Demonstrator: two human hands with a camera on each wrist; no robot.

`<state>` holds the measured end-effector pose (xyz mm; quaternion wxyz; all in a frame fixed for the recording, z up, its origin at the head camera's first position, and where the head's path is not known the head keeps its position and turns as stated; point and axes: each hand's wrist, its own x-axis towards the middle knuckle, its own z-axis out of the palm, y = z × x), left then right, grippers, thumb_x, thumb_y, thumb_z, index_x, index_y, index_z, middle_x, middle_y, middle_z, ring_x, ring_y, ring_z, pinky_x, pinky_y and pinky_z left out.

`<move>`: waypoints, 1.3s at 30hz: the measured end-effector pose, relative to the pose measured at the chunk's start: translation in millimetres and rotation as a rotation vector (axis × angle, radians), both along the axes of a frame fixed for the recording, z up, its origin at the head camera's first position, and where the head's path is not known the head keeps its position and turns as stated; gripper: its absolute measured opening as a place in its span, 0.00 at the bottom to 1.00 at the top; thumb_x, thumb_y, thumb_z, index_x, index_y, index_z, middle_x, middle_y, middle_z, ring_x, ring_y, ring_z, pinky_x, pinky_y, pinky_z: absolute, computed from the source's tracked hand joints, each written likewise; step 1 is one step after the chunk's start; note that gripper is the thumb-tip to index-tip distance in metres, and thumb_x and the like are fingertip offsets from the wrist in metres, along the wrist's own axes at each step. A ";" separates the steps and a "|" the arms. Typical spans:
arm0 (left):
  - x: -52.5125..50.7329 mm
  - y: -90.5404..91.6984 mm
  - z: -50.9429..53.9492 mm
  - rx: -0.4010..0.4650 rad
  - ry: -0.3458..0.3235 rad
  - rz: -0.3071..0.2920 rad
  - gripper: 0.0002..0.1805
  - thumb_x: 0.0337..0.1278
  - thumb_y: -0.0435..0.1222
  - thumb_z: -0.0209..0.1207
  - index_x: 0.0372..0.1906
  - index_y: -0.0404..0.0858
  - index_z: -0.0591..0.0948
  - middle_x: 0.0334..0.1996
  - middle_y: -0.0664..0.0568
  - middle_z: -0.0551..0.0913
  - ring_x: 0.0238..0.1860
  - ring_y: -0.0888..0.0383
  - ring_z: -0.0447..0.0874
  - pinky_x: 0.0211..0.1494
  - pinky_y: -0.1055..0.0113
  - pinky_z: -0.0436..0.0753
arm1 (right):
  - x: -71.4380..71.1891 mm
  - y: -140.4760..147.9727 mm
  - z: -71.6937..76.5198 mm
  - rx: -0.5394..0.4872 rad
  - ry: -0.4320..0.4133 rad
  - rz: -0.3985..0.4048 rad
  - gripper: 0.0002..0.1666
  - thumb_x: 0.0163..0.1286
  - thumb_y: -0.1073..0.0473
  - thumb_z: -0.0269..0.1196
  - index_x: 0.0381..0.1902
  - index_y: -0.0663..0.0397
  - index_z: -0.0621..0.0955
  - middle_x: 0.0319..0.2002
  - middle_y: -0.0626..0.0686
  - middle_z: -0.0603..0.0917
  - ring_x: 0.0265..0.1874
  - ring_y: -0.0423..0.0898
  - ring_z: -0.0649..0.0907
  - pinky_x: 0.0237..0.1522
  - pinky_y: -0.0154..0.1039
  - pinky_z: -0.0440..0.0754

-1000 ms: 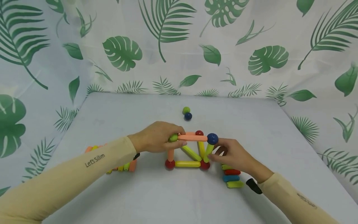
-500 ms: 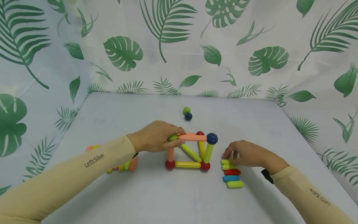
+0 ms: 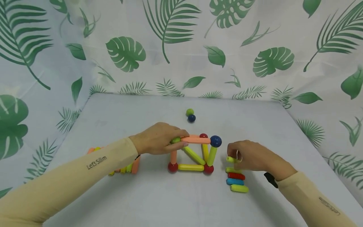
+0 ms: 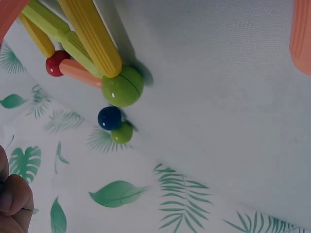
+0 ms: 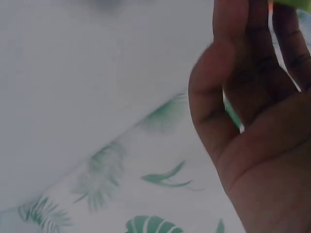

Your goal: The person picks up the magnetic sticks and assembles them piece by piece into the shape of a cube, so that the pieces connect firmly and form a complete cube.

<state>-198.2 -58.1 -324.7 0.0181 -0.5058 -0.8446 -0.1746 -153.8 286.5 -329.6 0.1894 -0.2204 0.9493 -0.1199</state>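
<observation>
My left hand [image 3: 160, 138] pinches the green ball [image 3: 175, 140] at the upper left corner of a stick-and-ball frame. From that ball an orange stick [image 3: 195, 139] runs across to a blue ball [image 3: 216, 141]. Below are two red balls [image 3: 173, 167] joined by a yellow stick [image 3: 191, 167], and a green stick [image 3: 212, 155] rises to the blue ball. To the right of the frame, my right hand [image 3: 250, 156] pinches a short green stick [image 3: 232, 160] above a column of sticks. In the right wrist view only part of a green piece [image 5: 294, 4] shows at the fingertips.
Under the right hand lie green, red [image 3: 236, 176], blue [image 3: 235, 182] and green [image 3: 239, 189] sticks. A loose green ball [image 3: 189, 112] and dark blue ball [image 3: 191, 118] sit behind the frame. More sticks [image 3: 135, 165] lie by the left forearm, partly hidden.
My right hand has left the frame's right side, moved right to the column of sticks and picked up a green one. The left hand has stayed at the green ball.
</observation>
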 end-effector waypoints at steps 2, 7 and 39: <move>-0.2 -0.4 -0.1 0.001 0.001 0.002 0.17 0.74 0.48 0.56 0.58 0.44 0.81 0.36 0.60 0.83 0.31 0.63 0.75 0.41 0.66 0.76 | 8.2 -10.5 8.4 -0.114 -0.085 0.048 0.16 0.56 0.61 0.75 0.37 0.42 0.79 0.32 0.42 0.80 0.33 0.43 0.80 0.33 0.38 0.81; -1.6 -2.3 -0.7 0.002 0.001 0.014 0.17 0.74 0.48 0.56 0.57 0.44 0.81 0.37 0.61 0.83 0.31 0.63 0.76 0.41 0.66 0.77 | 30.5 -52.6 11.8 -0.378 -0.256 0.179 0.16 0.63 0.63 0.69 0.48 0.44 0.81 0.40 0.43 0.84 0.36 0.42 0.83 0.34 0.38 0.82; -0.5 -1.1 -1.6 0.046 0.028 -0.028 0.16 0.75 0.49 0.54 0.55 0.45 0.81 0.33 0.62 0.80 0.29 0.64 0.74 0.37 0.68 0.76 | 52.6 -120.4 -28.2 -0.169 0.722 0.141 0.16 0.64 0.46 0.71 0.40 0.50 0.82 0.32 0.45 0.88 0.17 0.36 0.79 0.17 0.27 0.70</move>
